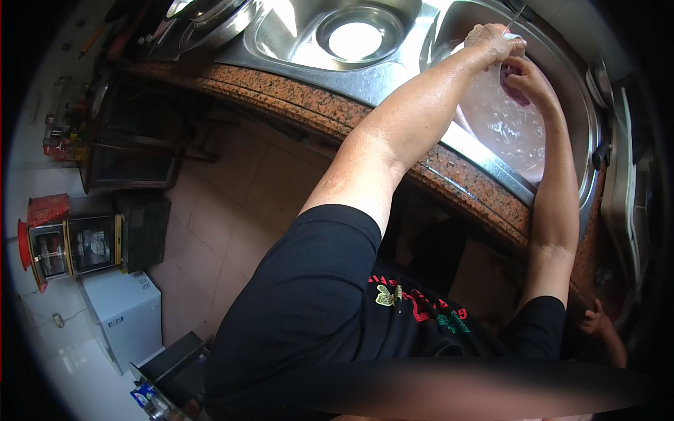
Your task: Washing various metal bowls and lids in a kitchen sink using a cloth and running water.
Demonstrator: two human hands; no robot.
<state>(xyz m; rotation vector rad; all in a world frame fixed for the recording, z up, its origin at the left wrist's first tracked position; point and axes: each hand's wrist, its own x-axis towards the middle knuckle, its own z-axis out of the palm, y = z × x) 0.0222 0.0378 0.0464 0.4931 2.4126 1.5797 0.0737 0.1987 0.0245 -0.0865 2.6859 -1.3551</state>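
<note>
Over the right sink basin (571, 100), my left hand (489, 42) grips a small pale object (509, 37), mostly covered by its fingers. A thin metal rod (517, 18) shows just above it; I cannot tell whether the hand holds it. Close below, my right hand (532, 84) has its fingers closed around a purple cloth or scrubber (513, 89). Both hands look wet. Rippling, cloudy water (500, 126) lies under them in what looks like a tub set inside the basin.
In the left sink (284, 47) sits a round metal bowl (324, 34). Metal pans (221, 31) stand beyond its left side. A speckled granite edge (295, 94) runs before my body. Another person's hand (595, 318) is low on the right, near a pale tray (621, 200).
</note>
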